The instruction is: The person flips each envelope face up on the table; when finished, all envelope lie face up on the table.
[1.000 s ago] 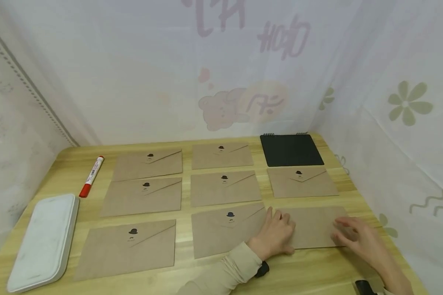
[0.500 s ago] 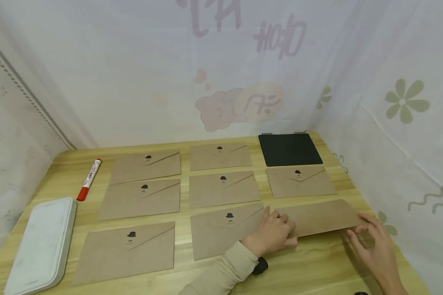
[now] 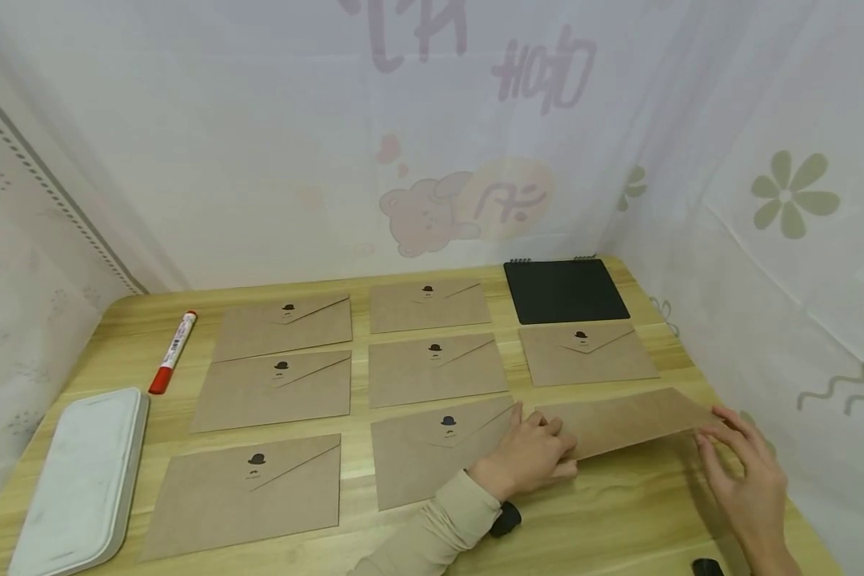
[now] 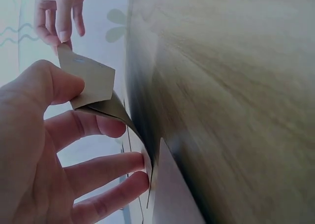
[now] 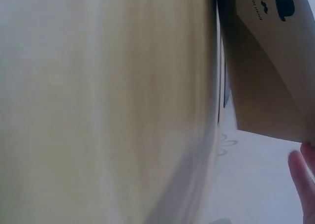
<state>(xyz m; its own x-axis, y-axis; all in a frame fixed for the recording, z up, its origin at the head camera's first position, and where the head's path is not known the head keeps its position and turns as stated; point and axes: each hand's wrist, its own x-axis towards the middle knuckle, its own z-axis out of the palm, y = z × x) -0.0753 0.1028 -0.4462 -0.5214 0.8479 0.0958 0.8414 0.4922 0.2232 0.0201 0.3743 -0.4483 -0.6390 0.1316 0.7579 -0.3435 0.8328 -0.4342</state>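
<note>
A brown kraft paper envelope (image 3: 619,422) is held between my hands, its right side raised and tilted off the table. At its left end my left hand (image 3: 527,454) pinches the edge; in the left wrist view the thumb lies on top of the envelope (image 4: 96,81) and the index finger beneath. My right hand (image 3: 747,472) pinches the right corner between thumb and fingers. From the right wrist view, the envelope's underside (image 5: 275,66) shows its flap and a printed bowler hat and moustache. Beside my left hand lies another envelope (image 3: 432,464), partly covered by the fingers.
Several matching envelopes lie in rows, among them one (image 3: 252,496) at front left and one (image 3: 586,360) behind the raised one. A black spiral notebook (image 3: 567,292) is at back right. A red-capped marker (image 3: 173,352) and a white rectangular case (image 3: 79,476) lie along the left side.
The envelope's right side has risen off the table and tilted. My right hand has moved rightward with its corner, while the left hand has stayed at its left end.
</note>
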